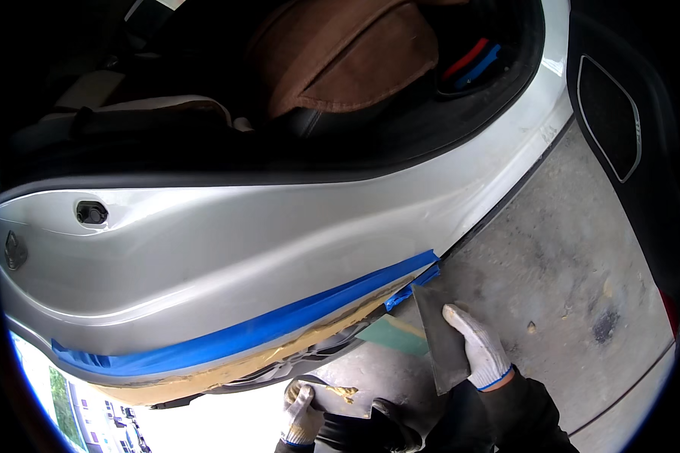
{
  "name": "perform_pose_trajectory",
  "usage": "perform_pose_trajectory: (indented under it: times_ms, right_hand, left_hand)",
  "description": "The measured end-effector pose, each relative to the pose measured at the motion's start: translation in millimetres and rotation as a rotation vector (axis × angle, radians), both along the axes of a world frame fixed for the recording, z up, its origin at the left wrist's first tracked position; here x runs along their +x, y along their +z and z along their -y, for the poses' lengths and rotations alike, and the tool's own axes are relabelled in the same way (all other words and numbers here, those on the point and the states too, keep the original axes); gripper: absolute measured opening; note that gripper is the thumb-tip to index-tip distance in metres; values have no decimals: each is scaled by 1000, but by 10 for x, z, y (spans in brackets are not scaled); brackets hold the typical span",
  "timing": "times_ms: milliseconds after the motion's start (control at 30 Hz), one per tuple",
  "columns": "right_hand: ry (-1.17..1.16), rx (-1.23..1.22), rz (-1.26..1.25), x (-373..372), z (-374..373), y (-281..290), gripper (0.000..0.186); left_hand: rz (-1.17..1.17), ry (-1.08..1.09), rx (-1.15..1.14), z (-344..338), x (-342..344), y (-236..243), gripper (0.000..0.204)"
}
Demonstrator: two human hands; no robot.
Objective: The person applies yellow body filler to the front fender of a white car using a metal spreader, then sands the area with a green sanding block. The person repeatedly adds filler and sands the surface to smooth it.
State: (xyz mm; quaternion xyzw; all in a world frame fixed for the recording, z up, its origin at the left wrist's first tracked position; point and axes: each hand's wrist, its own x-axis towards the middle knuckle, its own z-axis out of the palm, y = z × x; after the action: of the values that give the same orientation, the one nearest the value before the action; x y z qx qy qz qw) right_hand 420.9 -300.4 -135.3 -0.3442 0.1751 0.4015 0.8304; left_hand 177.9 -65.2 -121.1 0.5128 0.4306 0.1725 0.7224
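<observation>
A white glove with a blue cuff covers my right hand [477,349], which is closed on the edge of a flat dark grey plate [444,346]. That plate stands tilted near the end of the car's sill. Lower down, my left hand [301,415], also gloved, grips a flat grey putty spreader [349,403] with a dab of yellowish putty [344,393] on it. Along the silver sill [227,264] runs blue masking tape [257,321], with a tan putty-coated strip [234,368] beneath it. Both hands are apart from the car body.
Brown seat upholstery [355,64] shows through the door opening. An open dark door panel [619,113] stands at the right above the grey concrete floor [559,249]. A pale green flat surface [395,335] lies beside the dark plate. My dark-clothed legs are at the bottom.
</observation>
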Motion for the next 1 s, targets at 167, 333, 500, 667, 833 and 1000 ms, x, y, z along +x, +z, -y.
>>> perform_pose_trajectory:
  times_ms: [167,333,500,667,833,1000]
  right_hand:
    - [-1,63,-19,-74,-135,-21,30]
    - [-6,109,35,-113,-199,-46,31]
    - [-18,115,11,-86,-188,-3,29]
    - [-14,115,25,-99,-194,46,29]
    - [28,95,54,-109,-213,176,29]
    - [75,76,98,-132,-240,318,29]
  left_hand:
    - [-131,-104,144,-13,-158,-138,20]
    - [12,-36,59,56,-222,-256,32]
    - [44,-112,114,-7,-329,-272,28]
    - [85,-39,56,48,-370,-252,29]
    - [105,-17,25,38,-437,-297,30]
    - [63,29,18,82,-444,-245,26]
